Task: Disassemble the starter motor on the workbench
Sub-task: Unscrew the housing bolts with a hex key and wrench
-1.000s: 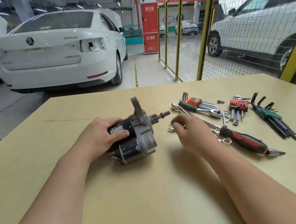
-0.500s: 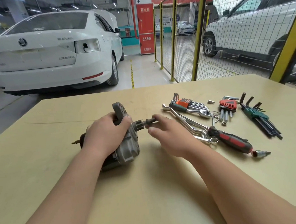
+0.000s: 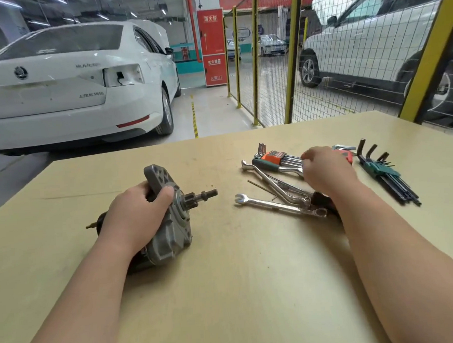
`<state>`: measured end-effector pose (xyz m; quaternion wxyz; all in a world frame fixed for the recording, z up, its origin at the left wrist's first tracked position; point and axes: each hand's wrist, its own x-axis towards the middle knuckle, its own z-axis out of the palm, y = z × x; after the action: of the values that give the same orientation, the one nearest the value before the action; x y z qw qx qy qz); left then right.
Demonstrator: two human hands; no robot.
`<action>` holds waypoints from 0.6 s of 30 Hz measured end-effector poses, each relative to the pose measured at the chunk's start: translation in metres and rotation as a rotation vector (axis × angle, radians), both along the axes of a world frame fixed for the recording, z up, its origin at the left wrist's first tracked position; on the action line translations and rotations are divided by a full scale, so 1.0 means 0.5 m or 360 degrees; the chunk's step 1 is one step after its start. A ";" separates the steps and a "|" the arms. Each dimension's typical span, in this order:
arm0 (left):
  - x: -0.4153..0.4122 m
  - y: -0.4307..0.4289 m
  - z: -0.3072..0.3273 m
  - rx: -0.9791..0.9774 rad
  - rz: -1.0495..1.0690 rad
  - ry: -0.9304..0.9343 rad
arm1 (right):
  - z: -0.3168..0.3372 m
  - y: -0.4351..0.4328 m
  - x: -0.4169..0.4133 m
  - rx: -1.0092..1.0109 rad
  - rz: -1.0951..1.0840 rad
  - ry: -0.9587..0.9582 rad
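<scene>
My left hand (image 3: 135, 216) clamps the starter motor (image 3: 167, 222) on the counter (image 3: 240, 289); it looks heavy and rigid. My right hand (image 3: 326, 173) hovers over the wrenches (image 3: 275, 202), grip unclear.

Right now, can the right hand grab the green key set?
Probably yes. The right hand hovers over the tool pile, and the green key set lies just to its right on the workbench with nothing covering it.

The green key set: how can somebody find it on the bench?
Look at the right end of the workbench, past the right hand. The green key set lies farthest right, apart from the wrenches; its keys are black, not silver.
</scene>
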<state>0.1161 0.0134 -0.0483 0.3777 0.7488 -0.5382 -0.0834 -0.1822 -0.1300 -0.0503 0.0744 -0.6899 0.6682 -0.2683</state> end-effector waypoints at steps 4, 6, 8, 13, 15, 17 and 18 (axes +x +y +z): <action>0.001 -0.003 0.000 -0.0008 -0.0011 -0.0008 | 0.004 -0.032 -0.060 0.0209 -0.0306 0.0193; 0.000 -0.002 0.000 0.0000 -0.0015 -0.0002 | -0.011 -0.031 -0.052 0.0427 -0.0264 0.0291; 0.000 -0.001 0.000 -0.0001 -0.0019 -0.0003 | -0.015 -0.035 -0.040 0.0575 -0.0282 0.0345; -0.002 0.000 0.002 0.0009 -0.0023 -0.0008 | -0.018 -0.042 -0.026 0.0571 -0.0377 0.0331; -0.003 0.000 0.002 0.0012 -0.0029 -0.0019 | -0.013 -0.037 -0.031 0.0381 -0.0438 0.0221; -0.003 0.001 0.002 0.0021 -0.0034 -0.0018 | 0.000 -0.025 -0.038 0.0049 -0.0395 -0.0070; -0.003 0.000 0.003 0.0023 -0.0034 -0.0014 | 0.006 -0.017 -0.037 -0.0117 -0.0264 -0.0299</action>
<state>0.1148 0.0136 -0.0469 0.3691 0.7462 -0.5471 -0.0880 -0.2009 -0.1383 -0.0475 0.0888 -0.6063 0.7029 -0.3612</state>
